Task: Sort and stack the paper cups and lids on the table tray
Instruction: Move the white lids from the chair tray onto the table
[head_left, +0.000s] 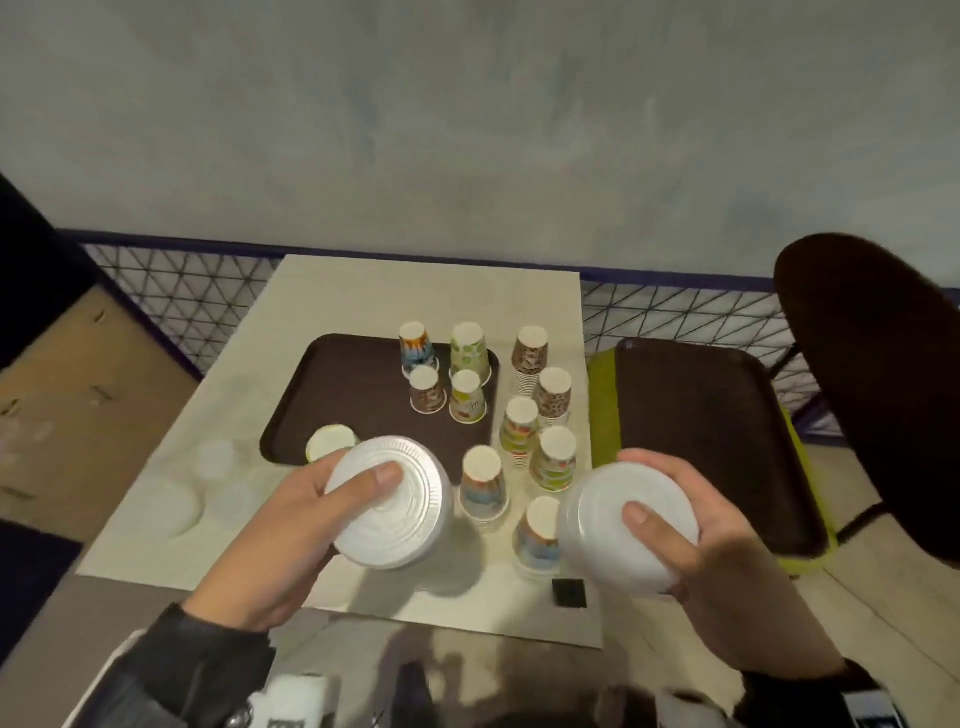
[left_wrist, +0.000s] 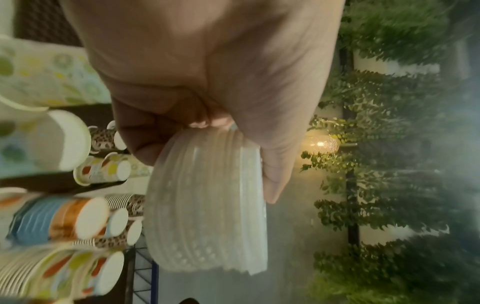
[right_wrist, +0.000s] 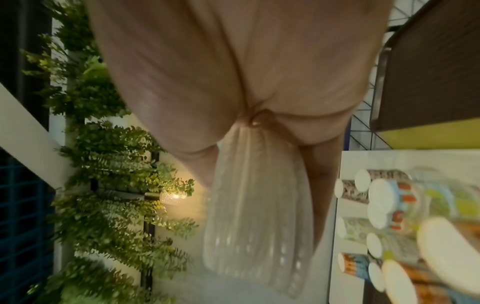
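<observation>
My left hand (head_left: 291, 525) grips a stack of translucent white lids (head_left: 392, 501), thumb across its top, above the table's near side; the left wrist view shows the same lid stack (left_wrist: 207, 201) edge-on. My right hand (head_left: 727, 561) holds a second lid stack (head_left: 623, 525), thumb on its face, also seen edge-on as the lid stack (right_wrist: 257, 209). Both stacks are held off the table. A brown tray (head_left: 353, 384) carries several upturned patterned paper cups (head_left: 470, 348). More upturned cup stacks (head_left: 550, 457) stand on the table right of the tray.
Loose clear lids (head_left: 171, 509) lie on the white table (head_left: 415, 280) at the left. A second brown tray (head_left: 696, 431) rests on a green seat at the right, beside a dark chair (head_left: 883, 374). A wire fence (head_left: 176, 291) runs behind.
</observation>
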